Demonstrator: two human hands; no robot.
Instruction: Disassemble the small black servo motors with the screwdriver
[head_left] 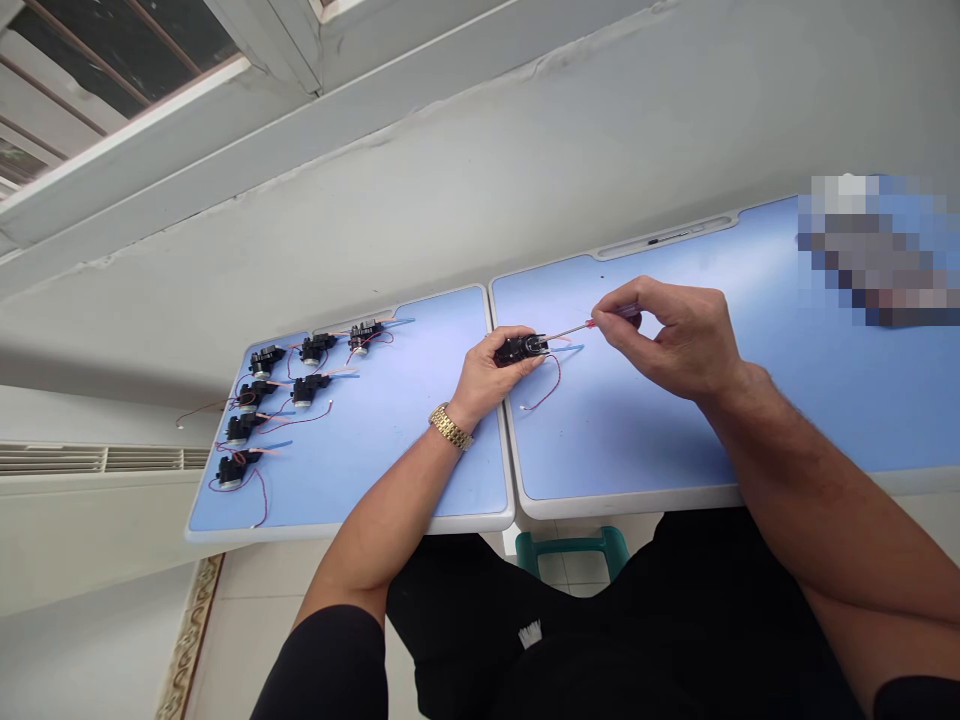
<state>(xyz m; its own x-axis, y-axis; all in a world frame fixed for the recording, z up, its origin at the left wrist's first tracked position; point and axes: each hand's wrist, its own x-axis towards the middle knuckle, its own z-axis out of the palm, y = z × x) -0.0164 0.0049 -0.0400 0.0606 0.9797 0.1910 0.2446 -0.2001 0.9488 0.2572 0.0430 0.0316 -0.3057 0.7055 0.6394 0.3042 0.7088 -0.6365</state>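
Note:
My left hand (pixel 491 370) is closed around a small black motor-like assembly (pixel 517 349) over the gap between two blue table tops. A thin dark red wire (pixel 556 385) with a white plug hangs from the assembly, and orange and blue strips stick out to its right. Between thumb and fingers, my right hand (pixel 667 330) grips a screwdriver (pixel 574 331) with a red, partly hidden handle. The screwdriver's shaft slants left and its tip meets the right end of the assembly; whether it sits in a screw is too small to tell.
Several similar black assemblies (pixel 307 388) with loose wires lie in rows on the left table (pixel 420 420). A dark pen-like item (pixel 667 239) rests in the tray at the right table's back edge. A pixelated area covers the far right. A green stool (pixel 574 546) stands below.

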